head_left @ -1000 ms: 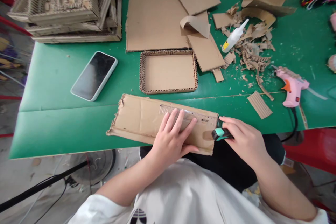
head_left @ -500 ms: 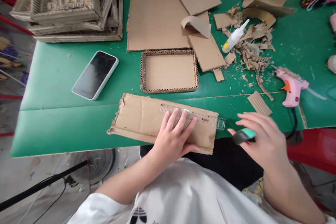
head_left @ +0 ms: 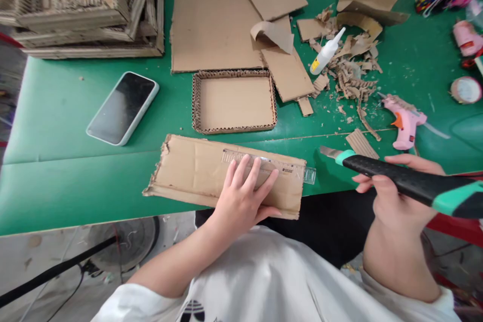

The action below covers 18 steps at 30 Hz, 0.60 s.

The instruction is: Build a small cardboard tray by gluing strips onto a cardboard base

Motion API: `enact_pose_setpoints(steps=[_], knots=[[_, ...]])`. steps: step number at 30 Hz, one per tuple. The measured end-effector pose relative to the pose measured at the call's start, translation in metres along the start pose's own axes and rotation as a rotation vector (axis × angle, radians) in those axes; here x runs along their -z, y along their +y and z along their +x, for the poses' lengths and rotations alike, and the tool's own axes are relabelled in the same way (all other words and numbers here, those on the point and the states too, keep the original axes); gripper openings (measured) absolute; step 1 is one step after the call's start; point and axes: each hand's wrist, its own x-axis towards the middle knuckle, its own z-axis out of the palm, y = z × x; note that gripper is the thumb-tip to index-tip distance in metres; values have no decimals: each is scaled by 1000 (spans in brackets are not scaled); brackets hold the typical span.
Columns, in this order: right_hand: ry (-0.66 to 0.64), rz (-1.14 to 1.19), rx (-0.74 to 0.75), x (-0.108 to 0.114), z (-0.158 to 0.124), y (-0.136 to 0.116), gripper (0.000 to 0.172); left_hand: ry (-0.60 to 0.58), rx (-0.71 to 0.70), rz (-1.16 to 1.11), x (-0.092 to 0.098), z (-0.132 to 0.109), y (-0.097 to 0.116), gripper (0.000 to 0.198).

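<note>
My left hand (head_left: 243, 191) lies flat with its fingers spread, pressing a clear plastic ruler (head_left: 289, 169) down on a strip of cardboard (head_left: 188, 166). The ruler runs along the strip's upper part, and its right end sticks out past the cardboard. My right hand (head_left: 405, 201) grips a black and green utility knife (head_left: 396, 173). Its short blade points left, held above the table just right of the ruler's end. Behind the strip sits a shallow cardboard tray (head_left: 237, 100) with corrugated walls.
A phone (head_left: 123, 108) lies at left, below stacked cardboard trays (head_left: 90, 50). Flat cardboard (head_left: 211, 25), a white glue bottle (head_left: 327, 51) and torn scraps (head_left: 356, 78) lie at the back. To the right are a pink glue gun (head_left: 405, 121) and a tape roll (head_left: 466, 90).
My right hand has turned and moved right, so the knife now shows at full length, blade to the left. The left hand stays on the ruler. The whole view has shifted slightly.
</note>
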Motion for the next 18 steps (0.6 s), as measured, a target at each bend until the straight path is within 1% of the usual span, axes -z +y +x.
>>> enact_pose_setpoints(steps=[2,3,5,7,11,13,15,16,17,18], knots=[[74,181,-84,-10,5,-11,23,6,-2,4,0,0,0,73],[73,250,-101,-14,8,-14,23,10,-2,6,0,0,0,73],[-17,364,-110,-16,10,-17,24,15,-2,6,-1,0,0,72],[-106,449,-99,-14,11,-13,25,17,-2,5,-1,0,0,72],[-193,460,-54,-8,7,-2,25,16,-1,6,-1,-1,0,71],[-259,470,-33,-5,4,-2,23,15,1,8,-1,-1,0,71],[-344,530,-33,-3,1,-8,19,15,2,9,-1,-1,0,71],[-372,569,-49,-2,0,-13,21,14,2,9,-1,0,0,71],[-382,606,-80,-2,-1,-18,25,14,2,9,-1,0,1,71],[-366,637,-117,-1,-2,-24,27,13,4,9,-1,0,1,71]])
